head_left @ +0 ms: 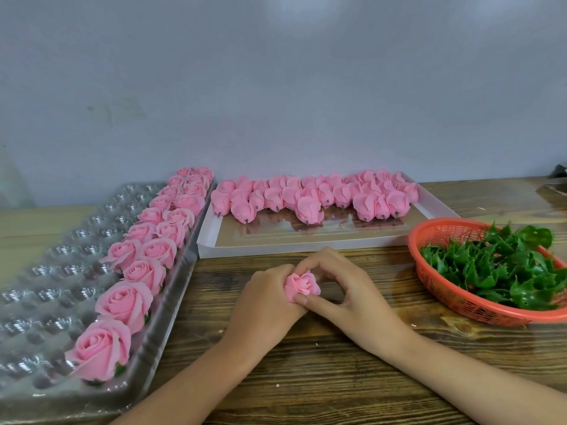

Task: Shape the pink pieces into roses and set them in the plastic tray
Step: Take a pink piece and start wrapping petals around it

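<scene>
A small pink rose (302, 286) is held between both hands just above the wooden table, in front of me. My left hand (265, 299) grips it from the left and below. My right hand (340, 286) pinches it, thumb under the petals and fingers arched over the top. The clear plastic tray (46, 286) lies at the left; several finished pink roses (124, 302) fill its right-hand columns. A white cardboard box (306, 243) behind my hands holds several unshaped pink pieces (310, 197) in rows along its far side.
An orange plastic basket (441, 289) of green leaf calyxes (503, 265) sits at the right, close to my right forearm. The wooden table (306, 378) runs up to a grey wall. A dark object (560, 174) shows at the far right edge.
</scene>
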Demonstrator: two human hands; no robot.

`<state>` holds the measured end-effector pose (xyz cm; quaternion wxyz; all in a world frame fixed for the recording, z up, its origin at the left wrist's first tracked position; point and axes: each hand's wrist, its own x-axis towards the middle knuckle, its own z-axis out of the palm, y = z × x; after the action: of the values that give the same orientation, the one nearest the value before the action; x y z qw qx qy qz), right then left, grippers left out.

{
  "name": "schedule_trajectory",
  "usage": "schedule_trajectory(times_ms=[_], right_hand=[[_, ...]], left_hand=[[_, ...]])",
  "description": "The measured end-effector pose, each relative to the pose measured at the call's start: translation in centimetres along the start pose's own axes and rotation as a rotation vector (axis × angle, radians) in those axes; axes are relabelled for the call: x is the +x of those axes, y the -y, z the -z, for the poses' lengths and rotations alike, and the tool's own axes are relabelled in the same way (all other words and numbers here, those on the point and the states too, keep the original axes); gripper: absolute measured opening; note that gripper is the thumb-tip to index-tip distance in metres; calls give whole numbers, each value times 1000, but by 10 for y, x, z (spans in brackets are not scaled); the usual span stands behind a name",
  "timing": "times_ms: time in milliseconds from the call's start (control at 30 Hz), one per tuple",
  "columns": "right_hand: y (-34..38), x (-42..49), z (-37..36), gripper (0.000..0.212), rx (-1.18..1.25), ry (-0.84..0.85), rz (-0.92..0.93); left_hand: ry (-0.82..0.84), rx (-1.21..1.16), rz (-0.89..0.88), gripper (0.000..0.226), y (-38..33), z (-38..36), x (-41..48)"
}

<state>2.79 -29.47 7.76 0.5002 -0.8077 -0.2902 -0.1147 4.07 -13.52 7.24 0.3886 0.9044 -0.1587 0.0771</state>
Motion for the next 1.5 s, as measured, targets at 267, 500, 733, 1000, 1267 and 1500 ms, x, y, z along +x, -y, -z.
schedule_trajectory(times_ms=[267, 500, 733, 1000, 1267, 1500], right_hand=[[-1, 0, 1, 33, 69, -24, -23], [1, -2, -2, 29, 32, 4, -63], [0, 0, 0, 15, 10, 11, -20], [-1, -1, 1, 21, 53, -15, -17], [2, -1, -1, 24, 73, -24, -60], [0, 0, 1, 18, 21, 16, 10]], left_hand=[[33, -35, 6, 6, 2, 3, 3], [7, 226, -73, 15, 1, 1, -3], [2, 197, -4, 22, -2, 2, -1], [25, 87, 34, 13, -4, 5, -1], [-63, 321, -125, 19, -6, 4, -8], [-8, 232, -40, 18, -4, 3, -3]])
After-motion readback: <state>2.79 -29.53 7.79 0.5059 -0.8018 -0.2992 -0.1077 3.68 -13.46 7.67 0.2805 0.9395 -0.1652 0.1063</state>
